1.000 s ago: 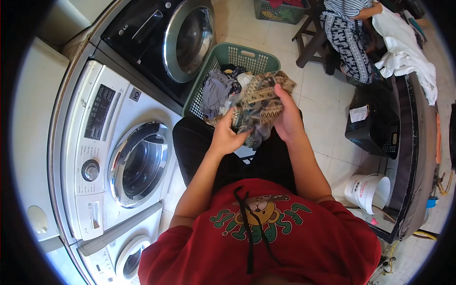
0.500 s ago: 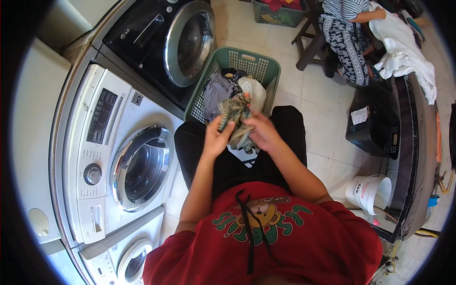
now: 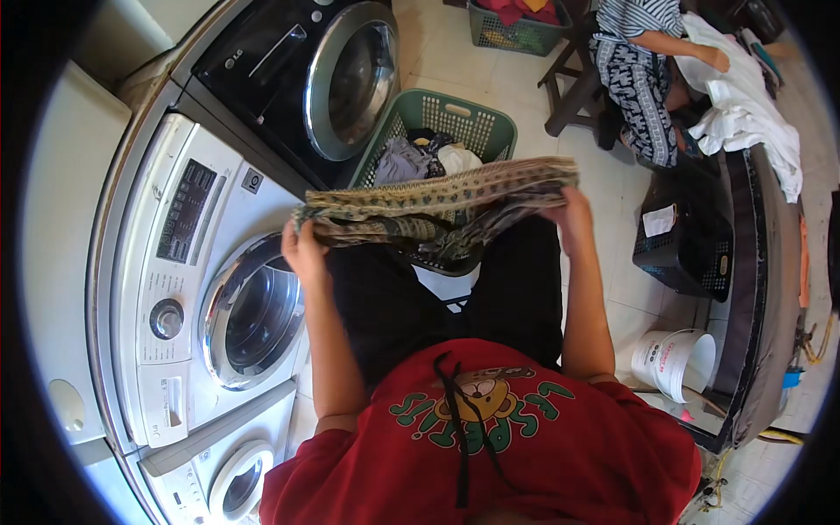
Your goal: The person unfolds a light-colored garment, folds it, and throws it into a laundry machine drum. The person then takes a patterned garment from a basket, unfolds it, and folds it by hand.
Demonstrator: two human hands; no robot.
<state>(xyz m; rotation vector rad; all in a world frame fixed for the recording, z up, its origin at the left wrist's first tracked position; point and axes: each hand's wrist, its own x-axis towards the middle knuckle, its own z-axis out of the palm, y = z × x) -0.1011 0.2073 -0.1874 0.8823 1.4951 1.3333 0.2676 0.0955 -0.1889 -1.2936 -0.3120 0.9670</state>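
Note:
A patterned cloth (image 3: 437, 194), tan with dark green and black motifs, is stretched sideways above my lap. What kind of garment it is, I cannot make out. My left hand (image 3: 305, 254) pinches its left end, close to the white washing machine's round door (image 3: 261, 306). At the other end, my right hand (image 3: 573, 223) grips the cloth's right corner. Beneath and beyond the cloth stands a green laundry basket (image 3: 494, 124), partly covered by it. Grey clothing (image 3: 401, 164) and a white piece (image 3: 458, 158) lie inside the basket.
A black washing machine (image 3: 262, 79) stands front left. At upper right a person (image 3: 643, 39) handles white fabric (image 3: 744, 105) on a padded table. Below are a dark basket (image 3: 682, 249) and a white bucket (image 3: 661, 359). Another laundry basket (image 3: 516, 37) sits at the top.
The cloth was bunched between both hands over the basket; now it is spread out wide. My left hand moved left, my right hand right. The other person's hand shifted over the white fabric.

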